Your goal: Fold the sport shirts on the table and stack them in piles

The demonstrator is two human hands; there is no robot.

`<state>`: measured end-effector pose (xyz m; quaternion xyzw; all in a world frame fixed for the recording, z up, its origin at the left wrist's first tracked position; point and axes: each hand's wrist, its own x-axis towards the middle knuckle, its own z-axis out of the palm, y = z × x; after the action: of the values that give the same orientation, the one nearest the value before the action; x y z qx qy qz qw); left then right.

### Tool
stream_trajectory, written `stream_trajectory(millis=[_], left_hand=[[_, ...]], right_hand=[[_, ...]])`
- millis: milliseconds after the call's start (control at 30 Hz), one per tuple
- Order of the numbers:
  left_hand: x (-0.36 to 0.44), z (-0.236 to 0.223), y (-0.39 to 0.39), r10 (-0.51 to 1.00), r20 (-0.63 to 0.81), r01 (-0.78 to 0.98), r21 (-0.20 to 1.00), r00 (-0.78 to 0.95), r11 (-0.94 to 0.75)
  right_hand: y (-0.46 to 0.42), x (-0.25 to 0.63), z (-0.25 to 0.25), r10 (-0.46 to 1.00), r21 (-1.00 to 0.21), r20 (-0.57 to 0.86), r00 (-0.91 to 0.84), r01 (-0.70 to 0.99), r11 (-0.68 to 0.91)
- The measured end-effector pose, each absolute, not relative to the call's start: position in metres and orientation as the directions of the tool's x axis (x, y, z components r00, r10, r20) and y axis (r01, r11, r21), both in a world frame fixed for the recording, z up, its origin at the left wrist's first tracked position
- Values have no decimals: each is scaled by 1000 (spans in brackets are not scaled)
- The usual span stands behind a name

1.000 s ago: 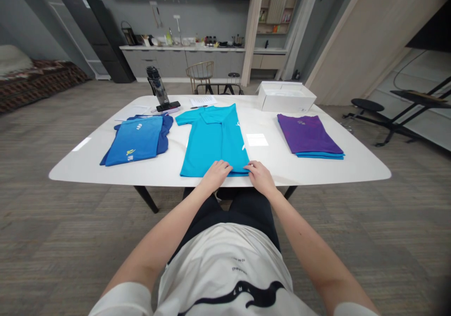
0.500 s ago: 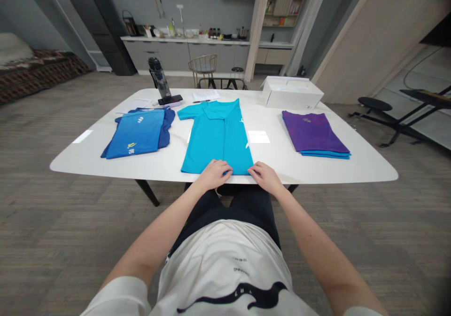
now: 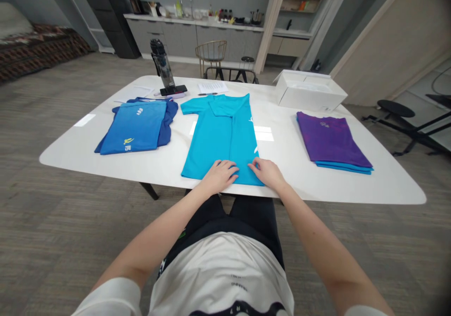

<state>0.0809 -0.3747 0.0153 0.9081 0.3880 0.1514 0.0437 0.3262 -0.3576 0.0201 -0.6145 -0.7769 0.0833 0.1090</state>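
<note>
A teal shirt (image 3: 221,132), folded lengthwise into a long strip, lies in the middle of the white table (image 3: 289,165). Both my hands rest on its near hem. My left hand (image 3: 220,175) lies flat on the hem with fingers stretched out. My right hand (image 3: 266,171) sits at the hem's right corner, fingers curled down against the cloth; whether it pinches the fabric is hidden from me.
A folded blue shirt (image 3: 136,129) lies at the left, a folded purple shirt (image 3: 331,139) on a teal one at the right. At the back stand a white open box (image 3: 310,90), a bottle (image 3: 160,64), a phone (image 3: 173,90) and papers (image 3: 212,87). Chairs stand behind the table.
My view has tilted down and shifted left. My hands have slid slightly forward on the teal shirt's hem; the shirt itself has stayed in place.
</note>
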Motion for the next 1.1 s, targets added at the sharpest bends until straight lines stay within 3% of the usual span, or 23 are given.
stream_trajectory(millis=[133,300,467,667,800,967,1100], left_hand=[[76,27,-352,734,222,704,208,642,-679],[56,29,-300,840,235,829,174,489,-531],[29,19,-251,913,141,909,120,383,-399],[-5,18,-192,932,116,933,76,343,-353],[-11,16,-147,940,132,945,56,314,-324],[-13,14,-93,924,258,951,49,282,-304],[-30,24,-37,951,283,987,60,125,-147]], right_hand=[[-327,315,26,956,-266,148,-252,921,284],[-273,293,27,891,-262,299,-343,868,422],[-223,273,18,870,-184,218,-443,856,483],[-167,255,25,877,-110,94,-471,871,479],[-117,233,24,883,-109,119,-453,878,465],[-50,201,17,870,-138,205,-448,867,478],[4,175,15,885,-212,235,-402,867,451]])
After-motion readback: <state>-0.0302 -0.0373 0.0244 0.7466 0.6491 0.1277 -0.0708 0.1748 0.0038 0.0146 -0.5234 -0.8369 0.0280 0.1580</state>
